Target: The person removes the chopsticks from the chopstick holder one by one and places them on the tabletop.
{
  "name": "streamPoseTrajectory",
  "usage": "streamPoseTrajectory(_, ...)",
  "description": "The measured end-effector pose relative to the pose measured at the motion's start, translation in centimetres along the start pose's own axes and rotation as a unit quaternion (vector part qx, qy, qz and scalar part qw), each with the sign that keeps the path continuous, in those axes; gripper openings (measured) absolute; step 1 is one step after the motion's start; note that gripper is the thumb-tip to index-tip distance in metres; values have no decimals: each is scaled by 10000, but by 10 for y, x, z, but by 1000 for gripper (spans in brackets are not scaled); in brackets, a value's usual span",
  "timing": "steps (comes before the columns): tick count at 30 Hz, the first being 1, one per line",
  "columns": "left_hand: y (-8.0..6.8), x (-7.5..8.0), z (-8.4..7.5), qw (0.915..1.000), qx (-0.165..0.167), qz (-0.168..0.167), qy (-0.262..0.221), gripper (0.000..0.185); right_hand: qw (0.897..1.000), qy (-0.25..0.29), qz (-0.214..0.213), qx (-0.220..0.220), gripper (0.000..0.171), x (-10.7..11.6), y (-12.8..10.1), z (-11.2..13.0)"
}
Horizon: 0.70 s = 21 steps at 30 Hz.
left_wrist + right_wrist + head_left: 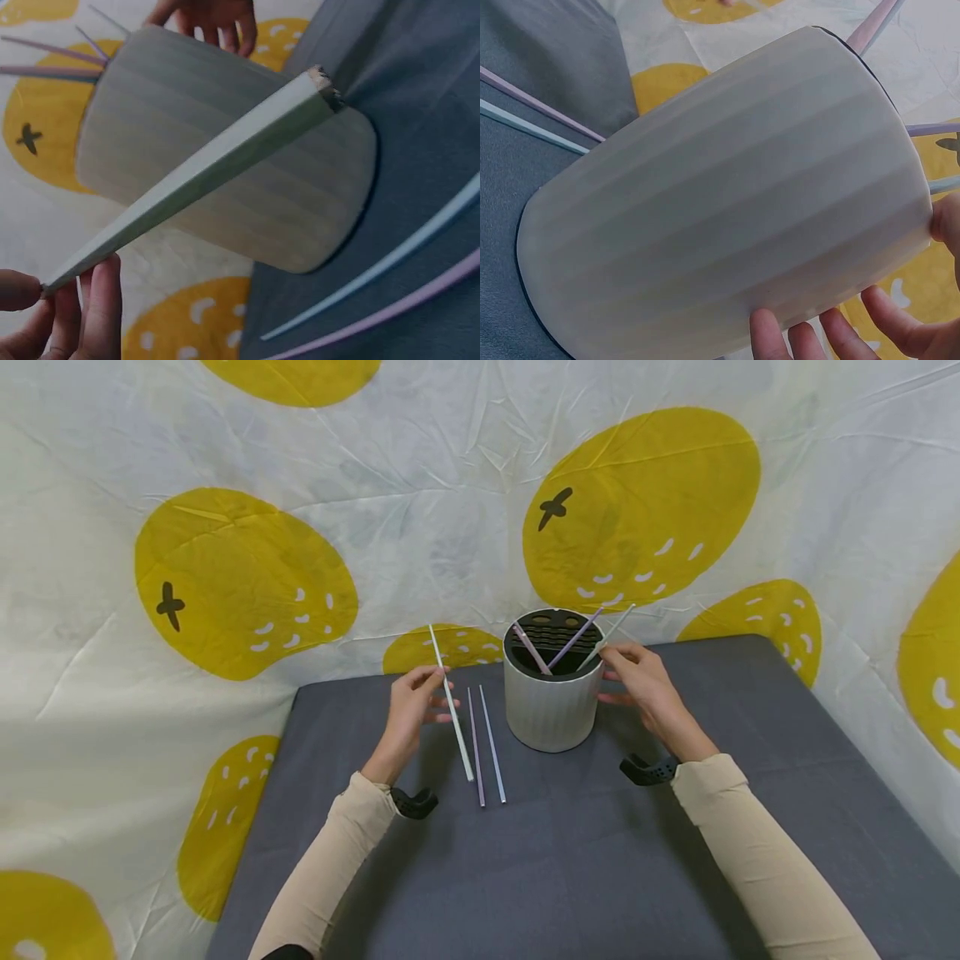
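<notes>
My left hand (411,703) pinches a pale green pencil (454,727) near its upper end, between thumb and fingers. In the left wrist view, the pencil's flat end (325,88) points toward the camera, overlapping the pen holder. Right of it stands the round, ribbed, off-white pen holder (551,714), upright, with a black slotted top. My right hand (643,681) is at the holder's right side; its spread fingers (767,334) rest against the wall and its thumb is close to the rim. A pink pencil (531,650), a purple one (576,637) and a pale green one (613,630) lean out.
On the dark grey cloth-covered table (570,860), a lilac pencil (476,747) and a light blue pencil (492,743) lie side by side between my left hand and the holder. A white curtain (442,552) with yellow shapes hangs behind the table's back edge.
</notes>
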<state>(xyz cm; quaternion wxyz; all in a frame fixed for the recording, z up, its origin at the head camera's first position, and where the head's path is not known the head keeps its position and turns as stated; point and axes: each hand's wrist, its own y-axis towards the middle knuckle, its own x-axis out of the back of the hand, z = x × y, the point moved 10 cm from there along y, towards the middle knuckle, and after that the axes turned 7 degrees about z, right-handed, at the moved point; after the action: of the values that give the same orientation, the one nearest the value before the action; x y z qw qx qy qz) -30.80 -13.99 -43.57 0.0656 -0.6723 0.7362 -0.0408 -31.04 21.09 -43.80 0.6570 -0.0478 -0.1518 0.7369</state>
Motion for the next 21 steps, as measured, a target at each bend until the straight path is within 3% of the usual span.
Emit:
streamPoseTrajectory(6, 7, 9, 29, 9983, 553, -79, 163, 31, 10000, 9, 19, -17, 65, 0, -1, 0)
streamPoseTrajectory(17, 13, 18, 88, 9929, 1161, -179, 196, 40, 10000, 9, 16, -30, 66, 0, 0, 0)
streamPoseTrajectory(21, 13, 19, 104, 9917, 1203, -242, 390, 40, 10000, -2, 20, -23, 66, 0, 0, 0)
